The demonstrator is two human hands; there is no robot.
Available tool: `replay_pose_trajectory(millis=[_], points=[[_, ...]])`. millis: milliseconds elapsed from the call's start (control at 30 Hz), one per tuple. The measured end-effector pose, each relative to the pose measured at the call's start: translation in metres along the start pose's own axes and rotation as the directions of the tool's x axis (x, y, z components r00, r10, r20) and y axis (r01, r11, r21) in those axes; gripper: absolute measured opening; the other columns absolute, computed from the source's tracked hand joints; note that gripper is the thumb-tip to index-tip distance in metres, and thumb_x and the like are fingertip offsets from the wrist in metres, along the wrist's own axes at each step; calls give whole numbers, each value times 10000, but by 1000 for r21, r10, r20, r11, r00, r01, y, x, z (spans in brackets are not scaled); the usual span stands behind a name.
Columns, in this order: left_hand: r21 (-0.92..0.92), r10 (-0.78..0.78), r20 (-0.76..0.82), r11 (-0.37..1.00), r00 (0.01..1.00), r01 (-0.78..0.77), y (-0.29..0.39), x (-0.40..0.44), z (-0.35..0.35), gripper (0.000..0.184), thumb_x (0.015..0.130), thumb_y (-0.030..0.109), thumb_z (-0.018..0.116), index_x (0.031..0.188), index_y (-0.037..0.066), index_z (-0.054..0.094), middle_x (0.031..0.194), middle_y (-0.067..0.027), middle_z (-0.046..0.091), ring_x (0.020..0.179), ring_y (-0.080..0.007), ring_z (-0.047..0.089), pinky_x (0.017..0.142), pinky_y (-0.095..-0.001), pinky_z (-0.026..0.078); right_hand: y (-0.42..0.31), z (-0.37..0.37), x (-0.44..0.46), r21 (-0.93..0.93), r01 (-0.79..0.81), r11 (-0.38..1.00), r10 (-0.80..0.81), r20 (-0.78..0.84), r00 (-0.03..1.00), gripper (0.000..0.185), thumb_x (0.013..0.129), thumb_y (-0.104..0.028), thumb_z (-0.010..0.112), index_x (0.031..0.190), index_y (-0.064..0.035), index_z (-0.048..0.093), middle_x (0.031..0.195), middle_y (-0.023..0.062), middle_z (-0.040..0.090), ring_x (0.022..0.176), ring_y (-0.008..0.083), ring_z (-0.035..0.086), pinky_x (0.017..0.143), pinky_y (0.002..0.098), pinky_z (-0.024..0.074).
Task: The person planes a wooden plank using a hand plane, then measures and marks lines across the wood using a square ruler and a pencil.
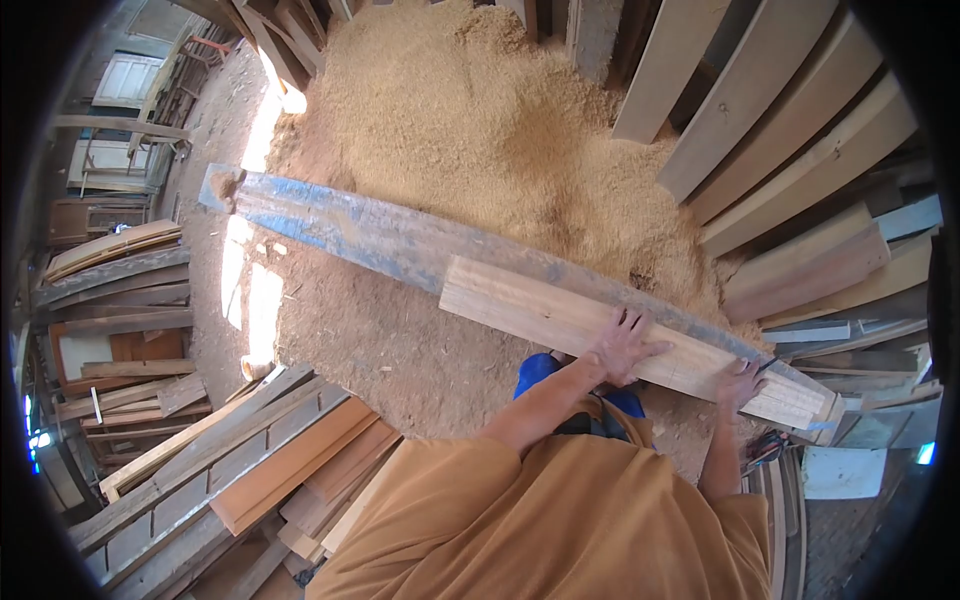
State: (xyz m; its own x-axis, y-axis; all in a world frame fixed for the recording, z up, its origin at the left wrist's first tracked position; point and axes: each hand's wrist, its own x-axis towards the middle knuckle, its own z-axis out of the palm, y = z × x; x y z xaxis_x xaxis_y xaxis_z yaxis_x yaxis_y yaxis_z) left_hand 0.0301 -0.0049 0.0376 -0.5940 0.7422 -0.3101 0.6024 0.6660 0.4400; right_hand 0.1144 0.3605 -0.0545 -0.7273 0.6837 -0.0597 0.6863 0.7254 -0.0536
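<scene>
A person in a brown shirt point(580, 520) is leaning over a long, worn bench point(380, 235) with patches of blue paint. A pale plank point(530, 310) is lying lengthwise on the right-hand half of the bench, covering its near edge there. The left hand point(630, 345) is pressing on top of the plank around its middle, palm down, fingers spreading wide. The right hand point(738, 383) is resting on the same plank nearer its right end, its fingers reaching over the upper face; whether it is gripping the near edge, one cannot tell. Beyond the bench, a broad heap of sawdust point(460, 130) is covering the ground. Tall boards point(745, 95) are standing in a row along the right side, past the heap. At lower left, a stack of timber point(240, 450) is lying near the person, a reddish-brown panel point(292, 465) resting on it. A strip of sunlight point(262, 310) is falling across the earth floor point(400, 360) near the bench's left end.
</scene>
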Motion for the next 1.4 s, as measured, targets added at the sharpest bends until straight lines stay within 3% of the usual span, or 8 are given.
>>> replay_pose_trajectory(millis=[233, 267, 467, 567, 1000, 1100, 1333, 1400], points=[[-38, -25, 40, 999, 999, 26, -4, 4, 8, 1017, 801, 518, 875, 1688, 452, 383, 1694, -310, 348, 1553, -512, 344, 1281, -700, 211, 14, 16, 10, -157, 213, 964, -230, -99, 968, 667, 1112, -417, 450, 1603, 34, 466, 1618, 333, 484, 1481, 603, 395, 1282, 606, 289], [-31, -16, 33, 999, 999, 17, 2, 13, 18, 1009, 812, 520, 873, 1688, 469, 374, 1686, -314, 358, 1538, -523, 364, 1283, -703, 216, 16, 20, 7, -134, 223, 966, -230, -36, 973, 547, 1098, -367, 464, 1456, 26, 588, 1541, 330, 544, 1481, 557, 434, 1281, 617, 283], [-20, -38, -10, 999, 999, 37, 3, 7, 8, 1042, 743, 500, 926, 1659, 479, 429, 1697, -307, 315, 1534, -517, 347, 1278, -685, 226, -15, -3, -7, -187, 110, 976, -98, 74, 992, 646, 1122, -381, 398, 1567, 72, 514, 1693, 336, 385, 1602, 489, 305, 1352, 596, 112], [37, 66, -36, 997, 997, -65, 6, 8, 7, 1039, 751, 436, 916, 1663, 467, 418, 1723, -312, 270, 1554, -529, 303, 1279, -689, 209, -35, -22, -18, 117, -53, 992, 62, -73, 995, 603, 1097, -388, 490, 1554, -1, 567, 1700, 297, 396, 1597, 568, 248, 1336, 622, 151], [264, 163, 148, 944, 975, -198, 123, 140, 69, 937, 796, 402, 844, 1647, 446, 456, 1760, -316, 189, 1585, -563, 232, 1287, -699, 173, -12, -44, -23, 393, 29, 919, -13, -41, 999, 642, 1077, -356, 575, 1594, 13, 484, 1629, 316, 471, 1539, 580, 338, 1286, 631, 276], [260, 171, 124, 945, 977, -198, 156, 162, 69, 966, 795, 432, 843, 1662, 459, 420, 1768, -303, 179, 1581, -562, 232, 1282, -697, 182, 27, -72, -14, 762, 49, 646, 26, -86, 996, 594, 1077, -283, 565, 1565, 46, 486, 1539, 330, 553, 1427, 541, 491, 1234, 567, 381], [274, 75, 142, 955, 987, -112, 226, 196, 58, 979, 825, 496, 860, 1665, 537, 361, 1764, -268, 185, 1529, -538, 299, 1241, -702, 240, 207, -83, 53, 743, -121, 658, 370, -180, 911, 405, 1086, -240, 538, 1346, 34, 685, 1271, 272, 733, 1155, 423, 704, 1032, 499, 547], [260, 114, 93, 956, 989, -134, 225, 197, 63, 947, 806, 471, 881, 1638, 508, 431, 1743, -282, 191, 1499, -542, 324, 1228, -704, 261, 258, -86, 77, 929, -318, 189, 551, 168, 818, 322, 1134, -311, 551, 1175, -34, 712, 1099, 142, 761, 933, 218, 728, 837, 368, 600]])
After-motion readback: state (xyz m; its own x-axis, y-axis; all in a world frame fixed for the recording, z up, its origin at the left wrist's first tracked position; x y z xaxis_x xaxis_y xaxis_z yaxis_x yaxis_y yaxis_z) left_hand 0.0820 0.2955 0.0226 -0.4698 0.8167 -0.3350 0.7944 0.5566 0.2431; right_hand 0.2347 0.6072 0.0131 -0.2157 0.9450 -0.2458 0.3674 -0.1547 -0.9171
